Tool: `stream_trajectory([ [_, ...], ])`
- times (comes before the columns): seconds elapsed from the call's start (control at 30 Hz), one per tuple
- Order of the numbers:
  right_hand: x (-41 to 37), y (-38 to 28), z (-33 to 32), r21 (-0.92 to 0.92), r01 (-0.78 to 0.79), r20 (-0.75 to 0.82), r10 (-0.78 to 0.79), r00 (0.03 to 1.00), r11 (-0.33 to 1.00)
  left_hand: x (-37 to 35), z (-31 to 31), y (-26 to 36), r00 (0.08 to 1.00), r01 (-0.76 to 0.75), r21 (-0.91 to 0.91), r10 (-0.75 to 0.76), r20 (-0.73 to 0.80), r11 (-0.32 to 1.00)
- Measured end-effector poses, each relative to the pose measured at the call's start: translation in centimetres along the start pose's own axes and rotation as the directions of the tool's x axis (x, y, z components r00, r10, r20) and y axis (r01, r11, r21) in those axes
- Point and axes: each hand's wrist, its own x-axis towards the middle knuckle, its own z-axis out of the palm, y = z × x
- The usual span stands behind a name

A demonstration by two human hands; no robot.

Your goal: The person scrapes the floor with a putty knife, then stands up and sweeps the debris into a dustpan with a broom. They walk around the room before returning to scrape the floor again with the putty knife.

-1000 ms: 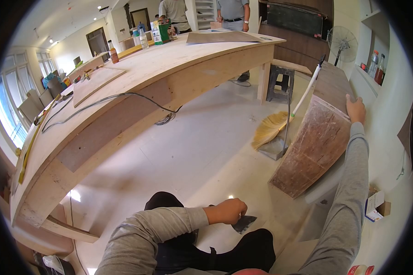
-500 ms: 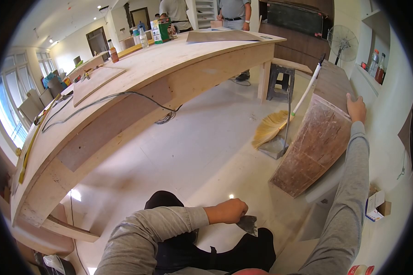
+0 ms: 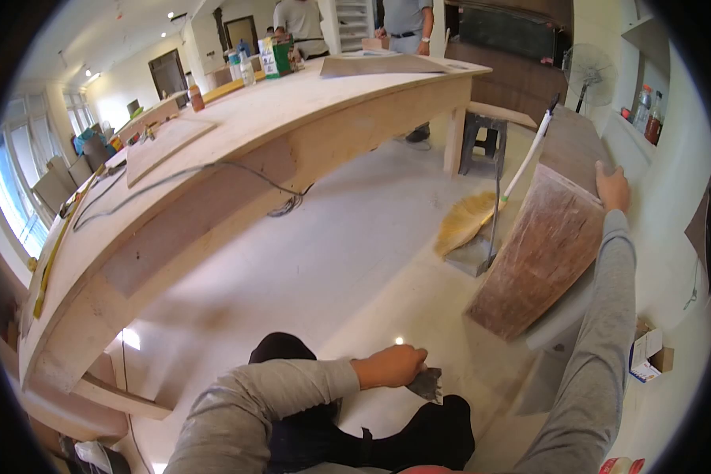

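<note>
Near the bottom centre, my left hand [image 3: 391, 366] is closed round a small scraper; its dark, flat blade [image 3: 426, 385] sticks out to the right, above my dark-clothed knee. My right arm stretches up the right side. There my right hand [image 3: 613, 188] grips the upper edge of a brown wooden box [image 3: 537, 253], whose worn, scuffed end faces me. The box leans at a slant beside the wall. Some fingers of both hands are hidden from view.
A long curved wooden table [image 3: 237, 150] runs across the left and top, bearing a cable, bottles and boards. A broom [image 3: 468, 221] and dustpan [image 3: 472, 254] are left of the box. Behind are a stool [image 3: 482, 142], a fan [image 3: 589, 75] and two people [image 3: 407, 24] [image 3: 299, 22].
The scraper blade has turned slightly in my left hand, which has shifted very little. My right hand remains at the box edge.
</note>
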Motion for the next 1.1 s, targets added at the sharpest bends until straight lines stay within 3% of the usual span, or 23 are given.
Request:
stream_trajectory([
  [0.17, 0.1, 0.2, -0.2, 0.052, 0.026, -0.106, -0.021, 0.994, 0.998, 0.6, -0.1, -1.0, 0.982, 0.045, -0.014, -0.042, 0.182, 0.999],
  [0.23, -0.7, -0.3, -0.8, 0.063, 0.025, -0.097, -0.019, 0.995, 0.998, 0.1, -1.2, -1.0, 0.944, 0.145, -0.181, -0.082, 0.32, 0.973],
  [0.37, -1.9, -1.2, -2.3, 0.078, 0.005, -0.064, 0.0, 0.998, 0.997, 0.5, -1.4, -2.0, 0.921, 0.094, -0.213, -0.004, 0.389, 0.973],
  [0.43, -0.6, -0.4, -0.8, 0.069, 0.028, -0.102, -0.02, 0.995, 0.997, 0.7, -2.0, -1.8, 0.885, 0.239, -0.345, -0.058, 0.462, 0.908],
  [0.5, 0.6, 0.8, 1.1, 0.04, 0.06, -0.132, -0.054, 0.99, 0.997, 1.1, -0.5, -2.8, 0.877, 0.339, -0.404, -0.131, 0.462, 0.849],
  [0.53, 0.9, 1.2, 1.6, 0.02, 0.075, -0.12, -0.072, 0.99, 0.997, 0.9, -0.8, -2.4, 0.891, 0.295, -0.337, -0.131, 0.435, 0.894],
  [0.63, -1.0, -0.6, -1.6, 0.043, 0.021, 0.05, -0.023, 0.998, 0.999, 1.4, 0.4, -3.5, 0.911, 0.286, -0.369, -0.132, 0.39, 0.885],
  [0.7, 0.6, 0.5, 1.1, 0.069, 0.045, -0.098, -0.038, 0.994, 0.997, 1.4, 0.3, -3.2, 0.92, 0.241, -0.315, -0.112, 0.376, 0.918],
  [0.93, -1.5, -0.2, -1.4, 0.078, -0.052, -0.014, 0.054, 0.998, 0.996, 0.4, -2.6, 0.1, 0.911, 0.323, -0.295, -0.211, 0.356, 0.899],
  [1.0, -1.3, -0.2, -1.2, 0.14, -0.031, -0.061, 0.039, 0.997, 0.99, 0.8, -2.5, 0.1, 0.914, 0.325, -0.273, -0.226, 0.337, 0.905],
  [1.1, -0.4, 0.3, 0.2, 0.08, 0.013, -0.119, -0.003, 0.993, 0.997, 0.9, -2.7, 0.0, 0.913, 0.29, -0.246, -0.19, 0.361, 0.925],
])
